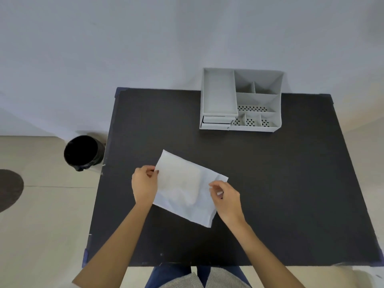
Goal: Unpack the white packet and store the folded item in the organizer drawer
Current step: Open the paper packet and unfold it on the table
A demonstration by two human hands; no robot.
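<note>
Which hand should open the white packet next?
Probably the right hand. Its fingers pinch the white packet at the crumpled right end, where it could tear. The left hand grips the opposite edge, well placed to steady it.

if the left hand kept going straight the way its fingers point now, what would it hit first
Probably the white packet: the left hand already pinches its left edge, fingers aimed up and right across it. Height above the table is unclear.

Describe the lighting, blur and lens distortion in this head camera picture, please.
Head view: soft, even light, only faint shadows; wide-angle lens bends the black table edges; the white packet looks washed out, its surface detail lost; both hands slightly soft.
</note>
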